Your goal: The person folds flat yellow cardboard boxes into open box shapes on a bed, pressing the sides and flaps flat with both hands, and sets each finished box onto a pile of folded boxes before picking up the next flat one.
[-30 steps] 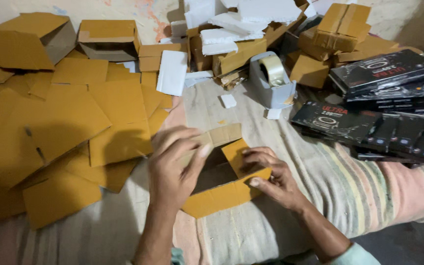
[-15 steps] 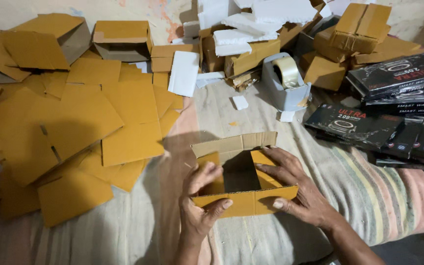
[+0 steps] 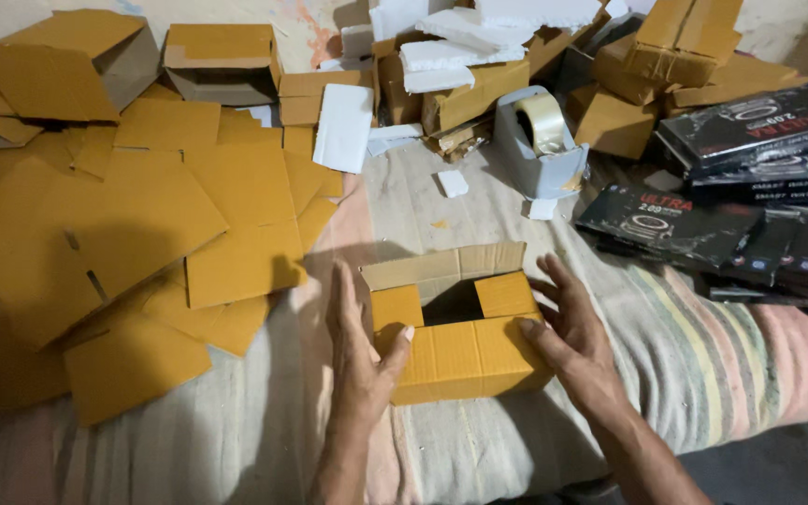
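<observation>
A small brown cardboard box (image 3: 465,360) stands open-topped on the cloth in front of me, its flaps spread outward. My left hand (image 3: 362,360) presses flat against its left side, thumb on the near flap. My right hand (image 3: 572,337) cups the right side, with its thumb on the front flap's upper edge. Both hands hold the box between them.
Flat cardboard blanks (image 3: 151,234) lie scattered at left, with assembled boxes (image 3: 222,61) behind. A grey tape dispenser (image 3: 540,140) sits beyond the box. Black product boxes (image 3: 731,187) are stacked at right. White foam pieces (image 3: 451,51) and more cartons lie at the back.
The flat blank has been opened into a box shape and set down. My hands moved from its top to its two sides.
</observation>
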A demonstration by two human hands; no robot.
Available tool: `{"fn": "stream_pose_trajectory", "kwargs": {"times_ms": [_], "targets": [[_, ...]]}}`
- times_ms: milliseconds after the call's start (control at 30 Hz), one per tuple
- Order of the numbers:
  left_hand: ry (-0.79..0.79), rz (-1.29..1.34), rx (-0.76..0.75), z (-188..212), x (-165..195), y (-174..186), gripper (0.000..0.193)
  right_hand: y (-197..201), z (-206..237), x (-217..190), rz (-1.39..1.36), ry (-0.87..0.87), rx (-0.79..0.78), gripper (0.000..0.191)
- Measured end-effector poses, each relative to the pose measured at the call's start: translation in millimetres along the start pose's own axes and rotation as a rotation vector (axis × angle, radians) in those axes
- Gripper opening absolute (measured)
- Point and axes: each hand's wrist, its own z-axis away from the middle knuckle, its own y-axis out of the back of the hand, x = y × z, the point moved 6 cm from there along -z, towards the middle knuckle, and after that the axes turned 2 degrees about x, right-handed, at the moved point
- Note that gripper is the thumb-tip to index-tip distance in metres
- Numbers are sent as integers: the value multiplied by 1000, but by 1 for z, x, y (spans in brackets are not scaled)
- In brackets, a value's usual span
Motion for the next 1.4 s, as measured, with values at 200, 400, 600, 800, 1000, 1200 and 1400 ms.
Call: {"fn": "stream_pose_trajectory", "kwargs": {"times_ms": [200, 400, 600, 800, 1000, 1200, 1400], "targets": [[27, -176, -168, -18, 2, 5, 101, -14, -7, -32, 498, 223, -49, 84], [-110, -356, -191, 9, 9, 14, 48, -25, 11, -39, 1084, 587, -4, 43], [-175, -361, -260, 27, 15, 0, 59, -56, 17, -33, 1463, 660, -77, 82], [-25, -102, -165, 34, 13, 4, 53, -130, 10, -15, 1378, 564, -505, 78], [-100, -300, -222, 36, 13, 2, 50, -88, -6, -18, 1406, 489, -428, 78], [-103, -665, -315, 22, 18, -18, 47, -43, -13, -25, 1385, 471, -170, 72], [-58, -626, -425, -21, 33, -81, 57, -36, -9, -17, 993, 297, -191, 64]]}}
